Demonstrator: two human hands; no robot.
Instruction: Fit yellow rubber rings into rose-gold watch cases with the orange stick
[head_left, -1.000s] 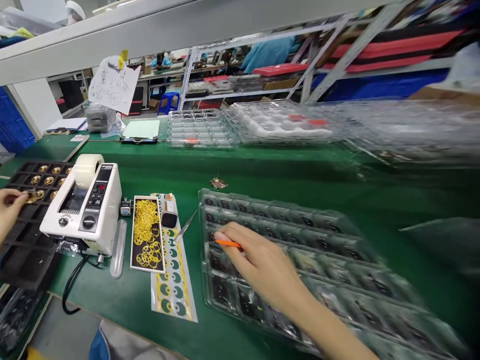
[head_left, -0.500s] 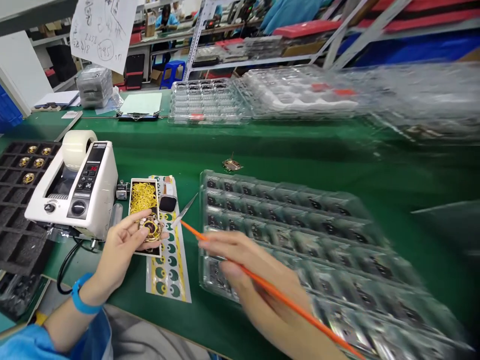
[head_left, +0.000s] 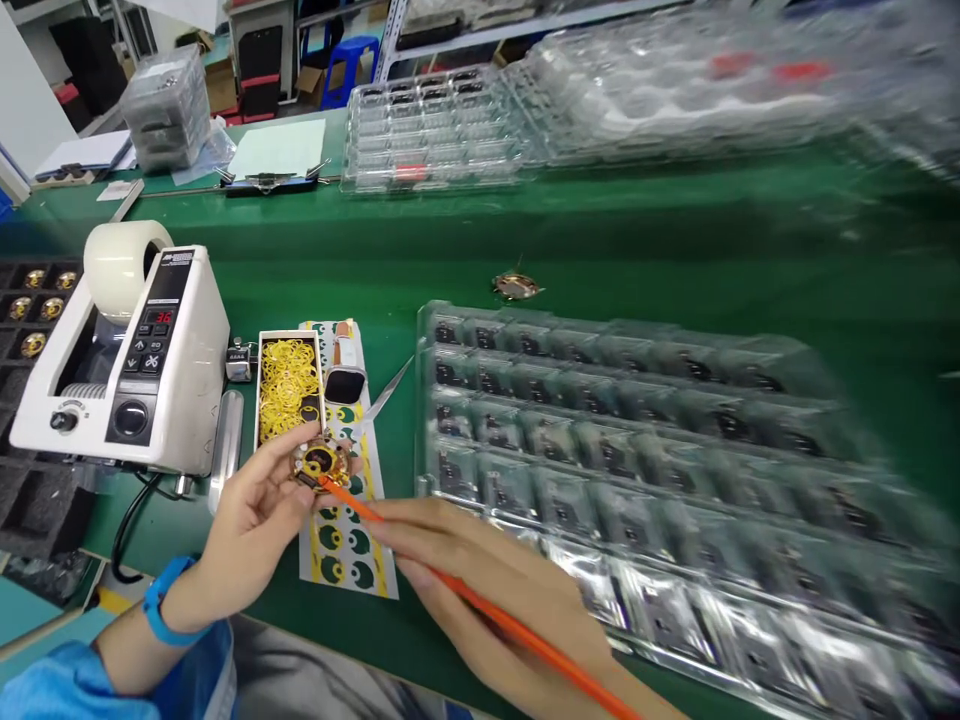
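Gold round component (head_left: pixel 321 465) sits pinched in my left grip (head_left: pixel 251 525), just beside the box of yellow rings (head_left: pixel 289 385). My right grip (head_left: pixel 487 590) closes around an orange stick (head_left: pixel 540 650), its tip touching the component, near a clear plastic tray (head_left: pixel 427 400) on the green surface (head_left: pixel 465 240).
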